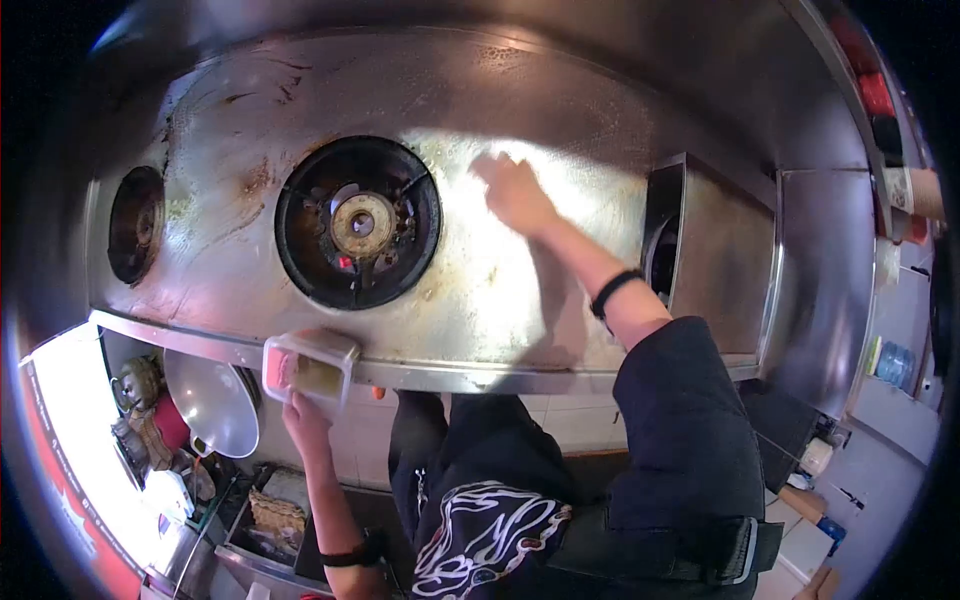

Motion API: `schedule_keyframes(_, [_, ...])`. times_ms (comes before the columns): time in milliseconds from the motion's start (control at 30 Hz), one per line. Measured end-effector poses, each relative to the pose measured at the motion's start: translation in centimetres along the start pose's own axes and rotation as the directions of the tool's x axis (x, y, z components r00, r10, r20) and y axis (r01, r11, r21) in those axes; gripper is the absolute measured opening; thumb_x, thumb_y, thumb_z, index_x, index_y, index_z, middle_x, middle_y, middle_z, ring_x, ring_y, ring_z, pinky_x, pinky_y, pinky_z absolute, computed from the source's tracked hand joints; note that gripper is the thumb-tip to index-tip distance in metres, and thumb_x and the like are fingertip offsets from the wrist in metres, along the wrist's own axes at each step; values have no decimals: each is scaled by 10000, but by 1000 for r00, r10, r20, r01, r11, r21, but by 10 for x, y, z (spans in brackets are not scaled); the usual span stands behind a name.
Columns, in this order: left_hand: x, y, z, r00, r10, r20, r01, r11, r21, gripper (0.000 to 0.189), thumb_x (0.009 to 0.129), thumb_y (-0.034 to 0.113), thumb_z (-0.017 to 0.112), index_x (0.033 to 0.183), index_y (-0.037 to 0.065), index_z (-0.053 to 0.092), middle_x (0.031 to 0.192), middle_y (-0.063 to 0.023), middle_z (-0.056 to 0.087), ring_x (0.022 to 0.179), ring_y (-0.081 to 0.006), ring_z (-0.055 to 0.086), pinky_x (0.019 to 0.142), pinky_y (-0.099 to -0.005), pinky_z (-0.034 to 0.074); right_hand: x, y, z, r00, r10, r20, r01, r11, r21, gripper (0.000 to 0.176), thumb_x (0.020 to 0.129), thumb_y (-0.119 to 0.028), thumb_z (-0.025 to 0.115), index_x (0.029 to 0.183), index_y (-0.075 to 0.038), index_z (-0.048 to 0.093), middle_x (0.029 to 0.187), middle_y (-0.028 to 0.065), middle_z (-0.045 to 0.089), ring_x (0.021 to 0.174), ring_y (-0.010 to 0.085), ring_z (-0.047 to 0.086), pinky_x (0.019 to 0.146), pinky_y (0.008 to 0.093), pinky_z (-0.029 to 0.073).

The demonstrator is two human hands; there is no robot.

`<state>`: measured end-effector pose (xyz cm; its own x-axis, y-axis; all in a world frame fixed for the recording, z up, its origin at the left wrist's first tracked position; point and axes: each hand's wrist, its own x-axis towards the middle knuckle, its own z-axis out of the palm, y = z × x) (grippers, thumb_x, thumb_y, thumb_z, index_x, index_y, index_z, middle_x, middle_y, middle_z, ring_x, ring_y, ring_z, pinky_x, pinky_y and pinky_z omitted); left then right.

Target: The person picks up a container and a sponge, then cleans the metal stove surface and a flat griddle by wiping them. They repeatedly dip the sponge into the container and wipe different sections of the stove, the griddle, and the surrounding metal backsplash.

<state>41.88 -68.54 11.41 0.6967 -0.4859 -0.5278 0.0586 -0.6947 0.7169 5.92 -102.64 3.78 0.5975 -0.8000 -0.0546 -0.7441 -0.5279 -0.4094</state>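
Note:
My right hand is stretched over the stained metal stovetop, right of a round black burner. Its fingers are smeared by motion, and I cannot make out whether it holds anything. A black band circles that wrist. Down at the left, my left hand is closed on a clear plastic container at the stove's front edge. The container is tilted, with something greenish-brown and a pinkish patch showing through it.
A second burner lies at the far left. To the right stands a raised metal box. A large wok hangs below the front edge at the left, near a tray with a folded cloth.

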Motion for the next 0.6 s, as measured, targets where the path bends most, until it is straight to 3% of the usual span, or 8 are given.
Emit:
schedule_keyframes(67, [-5, 11, -2, 997, -39, 61, 41, 999, -29, 309, 979, 296, 421, 854, 37, 535, 622, 11, 458, 482, -89, 439, 405, -255, 346, 7, 46, -22, 869, 493, 42, -469, 847, -252, 421, 938, -345, 435, 1266, -100, 533, 1298, 197, 493, 1206, 387, 444, 959, 594, 366])
schedule_keyframes(133, [4, 4, -16, 965, -53, 259, 94, 985, -146, 330, 956, 325, 447, 827, 32, 526, 625, -24, 491, 472, -117, 459, 419, -277, 373, -20, 74, -7, 502, 815, -288, -861, 504, -73, 539, 960, -369, 405, 1420, -88, 392, 1488, 202, 300, 1365, 454, 256, 1093, 631, 202])
schedule_keyframes(200, [11, -2, -20, 969, -65, 240, 93, 990, -108, 330, 944, 323, 455, 820, 26, 529, 622, -40, 504, 468, -125, 463, 426, -285, 381, -72, 49, 11, 376, 755, -537, -888, 459, 23, 552, 957, -363, 405, 1430, -83, 361, 1463, 236, 317, 1348, 485, 257, 1086, 639, 196])
schedule_keyframes(333, [16, -8, -32, 971, -56, 232, 91, 986, -143, 317, 926, 293, 448, 797, 16, 533, 611, -67, 519, 462, -135, 464, 430, -290, 386, -142, -64, 72, 562, 721, -406, -816, 564, -128, 578, 946, -272, 438, 1468, -79, 279, 1508, 244, 250, 1375, 486, 227, 1104, 622, 188])
schedule_keyframes(400, [23, -12, -57, 950, -19, 313, 78, 981, -177, 321, 926, 278, 432, 787, 10, 542, 607, -70, 524, 463, -138, 473, 430, -291, 392, -139, -143, 72, 841, 540, -22, -539, 834, -121, 554, 935, -213, 447, 1455, -81, 305, 1520, 231, 241, 1373, 470, 252, 1075, 606, 267])
schedule_keyframes(467, [24, -8, -89, 946, -8, 323, 48, 992, -117, 336, 934, 270, 411, 790, 0, 549, 602, -69, 526, 463, -142, 481, 426, -287, 393, -140, -190, 79, 989, 147, 11, -143, 976, -163, 518, 913, -161, 446, 1421, -92, 368, 1515, 196, 276, 1347, 456, 308, 1022, 603, 335])
schedule_keyframes(567, [33, -13, -153, 956, -21, 292, 45, 996, -75, 336, 936, 256, 406, 791, -8, 556, 591, -71, 526, 460, -144, 484, 421, -279, 392, -120, -167, 59, 995, 89, -40, -90, 995, -38, 458, 854, -109, 473, 1311, -85, 476, 1342, 200, 501, 1146, 397, 527, 951, 472, 440])
schedule_keyframes(600, [34, -15, -176, 957, -14, 291, 40, 996, -82, 336, 936, 256, 406, 791, -8, 556, 591, -71, 526, 460, -144, 484, 421, -279, 392, -122, -166, 43, 938, 335, -93, -345, 930, -124, 383, 853, -110, 481, 1228, -43, 508, 1195, 218, 579, 1036, 387, 580, 896, 453, 472])
